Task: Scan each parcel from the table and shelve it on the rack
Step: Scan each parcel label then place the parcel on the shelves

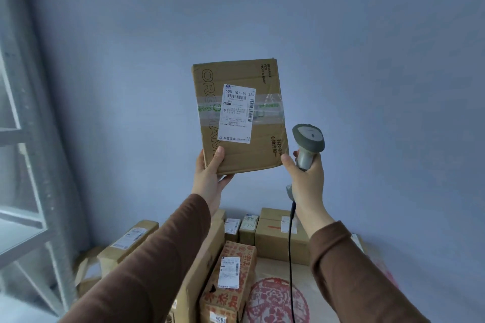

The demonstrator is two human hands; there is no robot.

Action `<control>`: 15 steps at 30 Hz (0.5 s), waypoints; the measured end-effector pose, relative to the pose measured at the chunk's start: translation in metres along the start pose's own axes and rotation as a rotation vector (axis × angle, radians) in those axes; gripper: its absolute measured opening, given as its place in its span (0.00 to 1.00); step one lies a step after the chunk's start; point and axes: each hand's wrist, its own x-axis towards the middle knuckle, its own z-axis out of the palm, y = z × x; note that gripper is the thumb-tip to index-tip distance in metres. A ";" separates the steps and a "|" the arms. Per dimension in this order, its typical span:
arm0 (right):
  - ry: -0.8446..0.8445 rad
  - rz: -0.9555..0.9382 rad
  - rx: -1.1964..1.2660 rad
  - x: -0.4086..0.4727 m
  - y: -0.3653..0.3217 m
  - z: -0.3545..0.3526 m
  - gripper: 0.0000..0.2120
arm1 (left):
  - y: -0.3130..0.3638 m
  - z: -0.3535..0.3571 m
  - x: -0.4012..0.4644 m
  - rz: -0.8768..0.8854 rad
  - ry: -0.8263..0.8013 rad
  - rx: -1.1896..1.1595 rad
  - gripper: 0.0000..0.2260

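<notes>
The left hand point(210, 176) grips the raised parcel point(240, 115) by its lower corner, long axis upright. The right hand point(305, 178), closed around the scanner point(309, 144), sits just beside the parcel's lower right, nearer its label point(237, 113).

a single head-worn wide-angle view looks forward and slightly up along both outstretched brown sleeves toward the plain blue-grey wall point(367, 34). the grey metal rack point(23, 191) bends along the left edge, and the stacked brown cardboard boxes point(275, 241) sit low in the frame, close below.
</notes>
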 end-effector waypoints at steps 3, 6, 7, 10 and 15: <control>-0.092 0.065 0.121 -0.014 0.002 0.028 0.15 | 0.029 -0.019 -0.019 -0.004 0.054 0.006 0.23; -0.140 0.106 0.213 -0.034 -0.005 0.063 0.10 | 0.066 -0.042 -0.039 0.006 0.124 0.023 0.22; -0.157 0.122 0.243 -0.042 -0.007 0.077 0.09 | 0.079 -0.052 -0.046 0.013 0.149 0.028 0.22; -0.227 0.147 0.295 -0.073 -0.019 0.119 0.10 | 0.121 -0.088 -0.071 0.050 0.223 0.069 0.20; -0.386 0.172 0.373 -0.156 -0.058 0.200 0.11 | 0.204 -0.169 -0.136 0.149 0.343 0.161 0.22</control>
